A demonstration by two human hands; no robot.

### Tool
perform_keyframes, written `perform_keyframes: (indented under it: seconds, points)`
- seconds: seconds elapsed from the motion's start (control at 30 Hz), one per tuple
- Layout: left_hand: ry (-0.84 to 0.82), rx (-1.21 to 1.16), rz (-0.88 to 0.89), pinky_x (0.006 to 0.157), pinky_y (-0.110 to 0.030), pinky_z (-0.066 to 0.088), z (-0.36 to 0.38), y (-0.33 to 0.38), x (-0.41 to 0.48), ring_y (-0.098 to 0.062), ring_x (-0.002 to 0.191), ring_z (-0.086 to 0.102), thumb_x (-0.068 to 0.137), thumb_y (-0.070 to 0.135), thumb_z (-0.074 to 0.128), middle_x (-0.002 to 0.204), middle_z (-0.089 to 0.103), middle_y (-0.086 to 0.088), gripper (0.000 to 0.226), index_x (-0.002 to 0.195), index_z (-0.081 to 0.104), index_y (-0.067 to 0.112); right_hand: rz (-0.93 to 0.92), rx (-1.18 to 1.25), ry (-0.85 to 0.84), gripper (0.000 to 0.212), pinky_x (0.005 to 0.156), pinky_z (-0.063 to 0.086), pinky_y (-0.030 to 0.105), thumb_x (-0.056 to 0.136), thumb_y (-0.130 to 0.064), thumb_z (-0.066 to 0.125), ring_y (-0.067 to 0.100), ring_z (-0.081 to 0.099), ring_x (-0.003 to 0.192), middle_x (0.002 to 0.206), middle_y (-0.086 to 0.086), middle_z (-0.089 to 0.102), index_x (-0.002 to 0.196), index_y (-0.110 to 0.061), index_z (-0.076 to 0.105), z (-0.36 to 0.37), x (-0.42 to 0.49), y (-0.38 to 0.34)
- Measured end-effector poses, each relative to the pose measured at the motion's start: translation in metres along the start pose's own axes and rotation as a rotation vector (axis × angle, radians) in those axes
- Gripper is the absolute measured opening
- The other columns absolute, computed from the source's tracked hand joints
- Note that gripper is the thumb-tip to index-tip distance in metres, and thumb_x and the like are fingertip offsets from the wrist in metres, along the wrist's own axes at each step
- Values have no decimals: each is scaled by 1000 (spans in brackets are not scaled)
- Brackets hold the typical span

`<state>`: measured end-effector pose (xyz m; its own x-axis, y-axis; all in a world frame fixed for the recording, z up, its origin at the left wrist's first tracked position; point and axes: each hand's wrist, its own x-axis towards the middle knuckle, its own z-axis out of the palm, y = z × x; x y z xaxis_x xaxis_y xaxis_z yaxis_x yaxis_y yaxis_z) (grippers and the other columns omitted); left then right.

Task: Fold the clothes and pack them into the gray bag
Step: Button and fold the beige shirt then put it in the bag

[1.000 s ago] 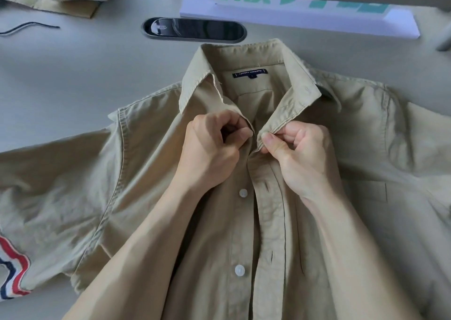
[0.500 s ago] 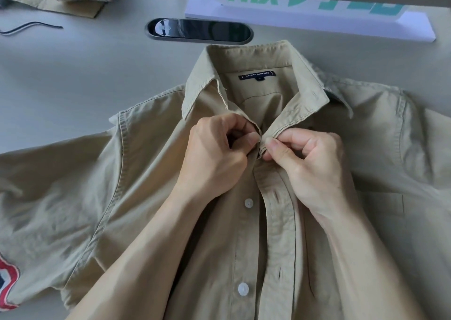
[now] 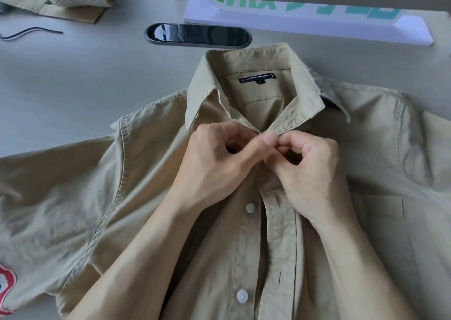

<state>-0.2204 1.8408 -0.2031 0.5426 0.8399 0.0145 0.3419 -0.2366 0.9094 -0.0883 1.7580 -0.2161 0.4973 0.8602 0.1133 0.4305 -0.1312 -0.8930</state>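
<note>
Shirt: a khaki short-sleeved shirt (image 3: 146,185) lay front-up, spread on the counter (image 3: 73,88), its collar (image 3: 244,55) pointing away from you.
Left hand (image 3: 219,163): your fingers were curled, thumb and forefinger pinching the front edge just under the collar.
Right hand (image 3: 312,173): your fingers were curled, pinching the opposite front edge; both thumbs touched.
Top button: hidden under your fingers, possibly half fastened.
Lower buttons: one white button (image 3: 250,208) below your hands and another (image 3: 242,295) nearer you sat unfastened.
</note>
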Motion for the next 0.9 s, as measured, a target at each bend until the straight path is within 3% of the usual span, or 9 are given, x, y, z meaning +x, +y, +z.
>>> perform_keyframes:
  seconds: [0.1, 0.23, 0.4, 0.53, 0.7, 0.9]
  points:
    - [31, 74, 17, 55, -20, 49, 3, -1, 0, -6, 63, 68, 87, 38, 75, 67, 72, 9, 18, 80, 76, 21, -52, -68, 24, 5, 64, 53, 32, 88, -14, 71, 10, 66, 67, 71, -8, 70, 83, -15, 73, 3, -2, 3]
    - [95, 123, 70, 53, -28, 50, 6, -6, -2, -13, 59, 65, 90, 28, 70, 63, 68, 7, 14, 78, 73, 20, -59, -49, 7, 10, 66, 54, 33, 89, -21, 65, 10, 66, 68, 73, -10, 70, 85, -15, 73, 3, -3, 5]
    - [100, 181, 127, 51, -10, 35, 9, -8, -5, -6, 54, 56, 85, 9, 72, 62, 64, 8, 11, 78, 66, 14, -41, -111, -25, 13, 62, 51, 38, 91, -22, 65, 17, 64, 61, 66, -3, 68, 81, -16, 70, 0, -2, 5]
    - [102, 196, 161, 52, -10, 34, 11, -8, -6, -11, 53, 55, 82, 6, 70, 60, 63, 7, 11, 78, 64, 14, 1, -154, -21, 11, 63, 46, 31, 91, -16, 65, 12, 60, 65, 66, -9, 64, 81, -13, 67, 2, -1, 2]
    - [148, 169, 158, 52, -10, 36, 13, -11, -8, -8, 51, 54, 81, 5, 71, 62, 65, 8, 11, 79, 66, 14, -22, -226, -13, 14, 66, 42, 34, 92, -14, 63, 22, 58, 67, 67, -9, 61, 80, -7, 63, 7, 0, 2]
    - [116, 216, 106, 53, -11, 35, 10, 0, -9, -3, 50, 53, 82, 6, 69, 61, 63, 12, 8, 78, 66, 12, -31, -189, -23, 12, 61, 33, 23, 92, -11, 64, 12, 53, 66, 61, -20, 53, 81, -8, 65, 2, -3, -6]
